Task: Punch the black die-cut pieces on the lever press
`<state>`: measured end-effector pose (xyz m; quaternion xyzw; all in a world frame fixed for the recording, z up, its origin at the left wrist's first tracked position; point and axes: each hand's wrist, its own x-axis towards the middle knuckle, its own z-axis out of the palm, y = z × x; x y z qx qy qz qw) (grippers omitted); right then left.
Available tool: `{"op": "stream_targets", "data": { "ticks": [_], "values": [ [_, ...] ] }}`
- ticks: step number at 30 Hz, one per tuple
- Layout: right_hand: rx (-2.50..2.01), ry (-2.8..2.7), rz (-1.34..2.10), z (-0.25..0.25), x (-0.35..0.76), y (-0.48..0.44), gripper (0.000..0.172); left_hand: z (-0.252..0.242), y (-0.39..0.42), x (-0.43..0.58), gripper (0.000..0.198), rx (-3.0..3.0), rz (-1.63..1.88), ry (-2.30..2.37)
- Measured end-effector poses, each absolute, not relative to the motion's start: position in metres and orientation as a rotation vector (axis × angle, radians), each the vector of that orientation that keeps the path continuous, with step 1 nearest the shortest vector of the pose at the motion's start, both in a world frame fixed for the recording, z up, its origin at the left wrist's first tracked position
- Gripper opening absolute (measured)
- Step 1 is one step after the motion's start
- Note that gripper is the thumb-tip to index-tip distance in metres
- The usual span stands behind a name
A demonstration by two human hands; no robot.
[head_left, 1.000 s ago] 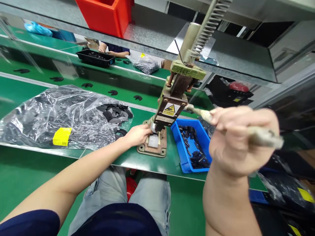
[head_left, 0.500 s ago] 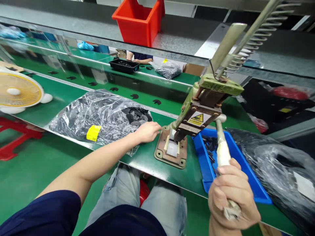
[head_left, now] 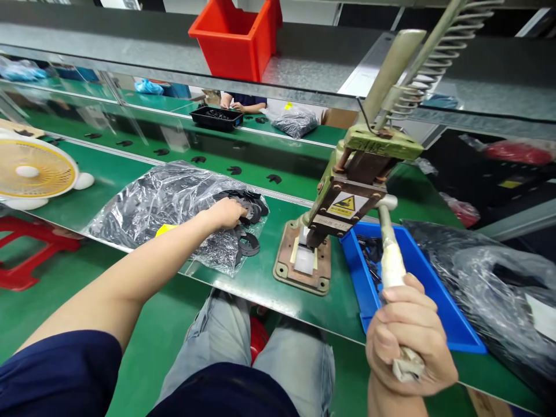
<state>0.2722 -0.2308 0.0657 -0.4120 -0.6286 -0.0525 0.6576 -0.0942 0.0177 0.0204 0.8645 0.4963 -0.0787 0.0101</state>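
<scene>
A hand press (head_left: 347,202) stands on a rusty base plate (head_left: 284,263) at the green bench's front edge. My right hand (head_left: 408,341) is wrapped round the lower end of its wrapped lever handle (head_left: 390,260), pulled down toward me. My left hand (head_left: 226,213) reaches into the mouth of a clear plastic bag (head_left: 160,202) full of black curved parts (head_left: 249,243), fingers curled among them; what they hold is hidden. A white block (head_left: 304,260) sits under the press head.
A blue bin (head_left: 434,307) of small black pieces sits right of the press. More plastic bags (head_left: 499,289) lie at far right. A fan (head_left: 30,174) stands at left. A red bin (head_left: 237,37) is on the upper shelf. Another person's hands (head_left: 237,106) work at a black tray (head_left: 217,117) across the belt.
My left hand left the press base and moved left into the bag of black parts. My right hand swung the lever from raised to pulled down and keeps it there.
</scene>
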Motion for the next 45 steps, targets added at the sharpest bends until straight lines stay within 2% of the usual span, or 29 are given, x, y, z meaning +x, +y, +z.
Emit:
{"op": "stream_targets", "data": {
  "ticks": [2,8,13,17,22,25,32,40,45],
  "values": [
    [-0.907,-1.429,-0.137,0.065,0.272,-0.23,0.014,0.029,0.018,-0.094,0.026,2.666,-0.136,1.517],
    [-0.894,-1.421,-0.127,0.064,0.273,-0.229,0.015,0.052,0.001,-0.076,0.043,2.348,0.328,1.396],
    [-0.892,-1.448,-0.128,0.064,0.273,-0.23,0.015,0.028,-0.024,-0.035,0.046,1.878,0.514,1.215],
    [-0.88,-1.459,-0.117,0.064,0.27,-0.232,0.018,0.003,-0.038,0.001,0.044,1.491,0.515,1.054],
    [-0.854,-1.459,-0.111,0.063,0.269,-0.233,0.018,-0.004,-0.043,0.037,0.046,1.283,0.511,0.959],
    [-0.837,-1.46,-0.102,0.063,0.27,-0.233,0.019,-0.004,-0.042,0.053,0.044,1.267,0.495,0.978],
    [-0.79,-1.481,-0.141,0.063,0.271,-0.23,0.022,-0.004,-0.04,0.071,0.024,1.347,0.402,1.043],
    [-0.75,-1.476,-0.137,0.061,0.272,-0.227,0.024,0.016,-0.031,0.082,0.027,1.396,0.152,1.17],
    [-0.764,-1.44,-0.171,0.061,0.269,-0.225,0.025,0.019,-0.025,0.091,0.033,1.446,0.126,1.228]
  ]
}}
